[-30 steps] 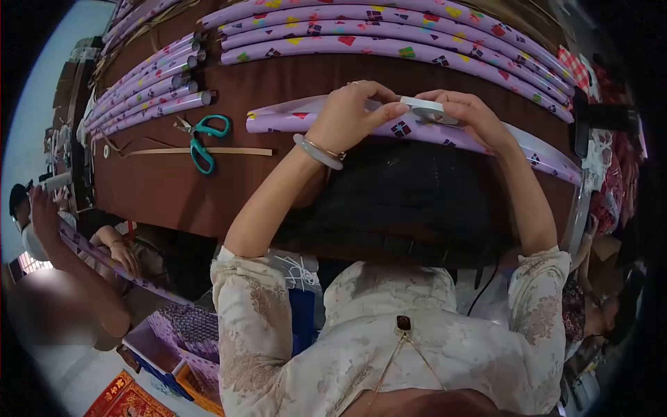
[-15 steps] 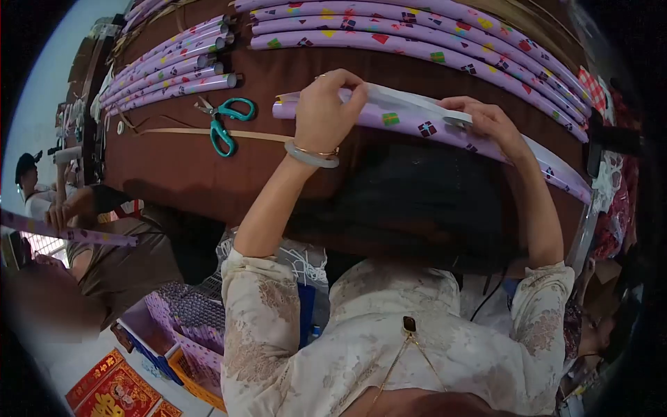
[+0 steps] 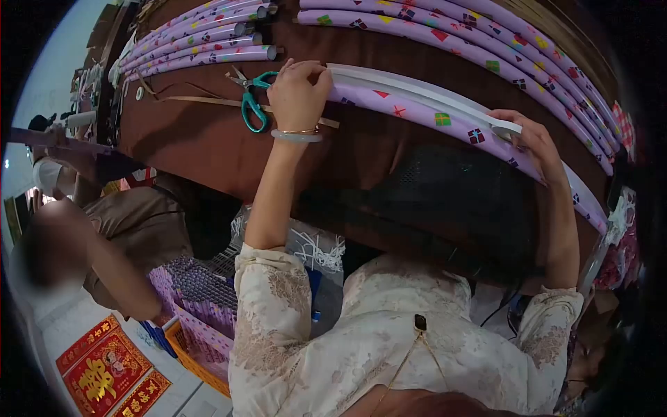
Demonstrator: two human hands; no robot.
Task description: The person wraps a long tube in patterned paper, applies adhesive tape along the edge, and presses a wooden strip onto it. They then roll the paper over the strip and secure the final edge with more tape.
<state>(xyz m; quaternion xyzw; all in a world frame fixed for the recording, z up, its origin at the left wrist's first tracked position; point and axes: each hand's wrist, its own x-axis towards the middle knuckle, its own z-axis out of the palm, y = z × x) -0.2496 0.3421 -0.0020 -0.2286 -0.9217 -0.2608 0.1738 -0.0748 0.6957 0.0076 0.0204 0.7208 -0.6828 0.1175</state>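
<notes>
A lilac roll of gift-print wrapping paper (image 3: 403, 111) lies across the table in front of me. A white tape strip (image 3: 417, 92) runs along its upper side. My left hand (image 3: 300, 90) is closed in a pinch at the strip's left end and covers that end of the paper roll. Farther right, my right hand (image 3: 536, 144) grips a small roll of white tape (image 3: 510, 128) against the paper. Teal-handled scissors (image 3: 253, 111) lie beside my left hand, with blades apart. A flat tan strip (image 3: 208, 101) passes by their handles.
Several finished-looking lilac rolls (image 3: 445, 38) lie at the back; more rolls (image 3: 201, 52) are stacked at the left. Dark mesh (image 3: 445, 187) covers the table's near edge. At left are another person (image 3: 139, 222), an orange basket (image 3: 201, 361) and red posters (image 3: 108, 372).
My hands are farther apart, with a longer length of tape showing between them. The view has shifted, so the table items sit farther right. The other person's arm now reaches down toward the basket.
</notes>
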